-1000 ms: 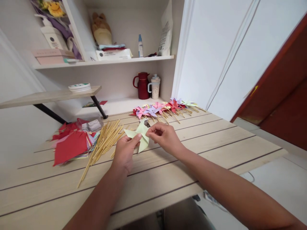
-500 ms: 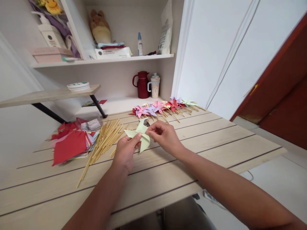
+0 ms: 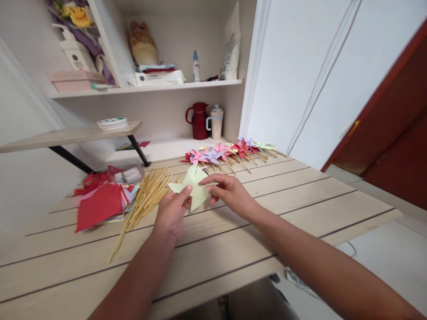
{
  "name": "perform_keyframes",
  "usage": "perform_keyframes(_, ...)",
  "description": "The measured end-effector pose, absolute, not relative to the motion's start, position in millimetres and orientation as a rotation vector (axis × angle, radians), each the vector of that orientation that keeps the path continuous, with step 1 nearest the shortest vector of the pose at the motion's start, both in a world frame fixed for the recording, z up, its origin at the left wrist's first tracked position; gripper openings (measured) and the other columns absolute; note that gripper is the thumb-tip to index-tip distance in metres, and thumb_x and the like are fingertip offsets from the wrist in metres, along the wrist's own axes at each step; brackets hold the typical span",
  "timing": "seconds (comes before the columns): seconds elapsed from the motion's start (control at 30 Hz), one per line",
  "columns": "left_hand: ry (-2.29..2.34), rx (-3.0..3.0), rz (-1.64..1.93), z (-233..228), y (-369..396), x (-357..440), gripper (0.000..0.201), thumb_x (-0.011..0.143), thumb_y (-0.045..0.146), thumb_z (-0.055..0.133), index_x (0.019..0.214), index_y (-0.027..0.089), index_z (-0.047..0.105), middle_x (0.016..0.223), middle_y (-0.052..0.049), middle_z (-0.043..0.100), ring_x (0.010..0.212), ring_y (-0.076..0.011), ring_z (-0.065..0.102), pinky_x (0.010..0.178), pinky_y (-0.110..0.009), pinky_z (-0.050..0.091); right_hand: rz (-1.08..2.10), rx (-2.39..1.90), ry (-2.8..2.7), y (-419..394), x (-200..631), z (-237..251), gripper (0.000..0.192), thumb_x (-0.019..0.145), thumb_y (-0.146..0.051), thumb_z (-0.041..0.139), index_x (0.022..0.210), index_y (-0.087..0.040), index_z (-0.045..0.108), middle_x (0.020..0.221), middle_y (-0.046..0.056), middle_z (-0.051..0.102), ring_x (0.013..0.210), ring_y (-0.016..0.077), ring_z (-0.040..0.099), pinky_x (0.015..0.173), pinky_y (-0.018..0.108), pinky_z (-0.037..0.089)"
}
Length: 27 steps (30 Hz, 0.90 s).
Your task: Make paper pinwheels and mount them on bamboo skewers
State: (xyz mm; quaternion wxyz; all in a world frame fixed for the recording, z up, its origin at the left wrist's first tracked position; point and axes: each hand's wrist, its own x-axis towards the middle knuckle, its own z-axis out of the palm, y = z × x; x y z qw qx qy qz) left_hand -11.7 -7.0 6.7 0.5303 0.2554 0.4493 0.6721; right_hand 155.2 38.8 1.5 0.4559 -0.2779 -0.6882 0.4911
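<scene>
A pale green paper pinwheel (image 3: 199,193), cut into blades and partly unfolded, is held up over the table between my hands. My left hand (image 3: 171,211) grips its left side, thumb on top and fingers behind. At the right edge, my right hand (image 3: 230,191) has its index finger stretched along the paper and its thumb below, with a blade between them. The tips of some fingers are hidden behind the paper. Just left of my left hand lies a pile of thin wooden sticks (image 3: 143,200).
Red and coloured paper sheets (image 3: 100,206) are stacked at the left, beside a clear plastic packet (image 3: 130,174). Finished pinwheels on sticks (image 3: 213,154) line the table's back edge. Behind them stand a red jug (image 3: 199,122) and a cup (image 3: 216,123). A small raised shelf (image 3: 76,133) overhangs the left.
The blades that curled toward the pinwheel's middle now lie flatter and spread out. My right hand has gone from a tight pinch to a stretched index finger. The view has tilted slightly.
</scene>
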Motion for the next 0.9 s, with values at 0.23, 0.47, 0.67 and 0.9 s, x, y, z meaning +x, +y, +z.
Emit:
perform_keyframes(0.23,1.073,0.631,1.609,6.2,-7.8,-11.2,0.037,0.055,0.022,0.094,0.085,0.011,0.074,0.080,-0.005,0.075,0.068,-0.0099,0.064,0.067,-0.020,0.052,1.145,-0.726,-1.741,37.5,157.9,7.3,0.016,0.082,-0.035,0.076,0.089,-0.022,0.077,0.075,-0.001,0.067,0.049,0.0078,0.053,0.050,0.024,0.043)
perform_keyframes(0.47,1.124,0.723,1.591,7.4,-9.6,-9.1,0.042,0.053,0.029,0.095,0.085,0.011,0.075,0.078,-0.004,0.074,0.066,-0.0094,0.061,0.065,-0.021,0.049,1.151,-0.793,-1.738,37.6,157.8,6.1,0.016,0.082,-0.035,0.074,0.078,-0.019,0.074,0.060,-0.004,0.058,0.049,0.0086,0.053,0.050,0.022,0.041)
perform_keyframes(0.67,1.104,0.690,1.604,6.9,-9.1,-12.3,0.041,0.054,0.026,0.094,0.086,0.010,0.075,0.084,-0.008,0.076,0.072,-0.0127,0.066,0.073,-0.024,0.052,1.200,-0.713,-1.683,40.5,158.2,5.7,0.020,0.089,-0.035,0.065,0.097,-0.021,0.077,0.085,0.002,0.070,0.053,0.0091,0.061,0.054,0.025,0.049)
perform_keyframes(0.9,1.128,0.677,1.616,5.8,-7.8,-13.7,0.039,0.054,0.026,0.094,0.084,0.011,0.075,0.081,-0.006,0.076,0.069,-0.0116,0.065,0.070,-0.023,0.053,1.171,-0.661,-1.727,42.0,160.7,4.4,0.014,0.085,-0.026,0.069,0.096,-0.023,0.078,0.093,0.002,0.068,0.059,0.0090,0.060,0.058,0.026,0.050)
